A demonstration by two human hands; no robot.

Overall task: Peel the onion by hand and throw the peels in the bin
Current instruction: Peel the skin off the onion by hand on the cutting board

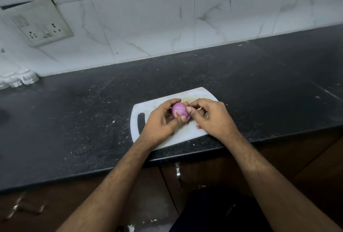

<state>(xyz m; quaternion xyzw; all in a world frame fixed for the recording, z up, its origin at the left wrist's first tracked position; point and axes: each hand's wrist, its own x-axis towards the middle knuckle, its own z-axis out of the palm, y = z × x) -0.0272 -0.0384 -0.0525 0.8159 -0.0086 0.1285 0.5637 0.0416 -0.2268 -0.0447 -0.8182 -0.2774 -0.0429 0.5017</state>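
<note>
Onion (179, 110), purple, mostly skinned, held just above white cutting board (157, 106) so scraps likely drop there: left hand (161, 121) curls round it as anchor, right hand (209, 115) pinches skin at its tip.

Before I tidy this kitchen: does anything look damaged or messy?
The switch plate on the wall sits crooked, its top edge lifted off the tiles. Pale crumbs dot the black counter beside the cutting board.

Dim, cool and even, with faint sheen on the dark countertop (241, 75). Sharp at centre; bent by wide-angle distortion and smeared toward the lower-left corner.
</note>
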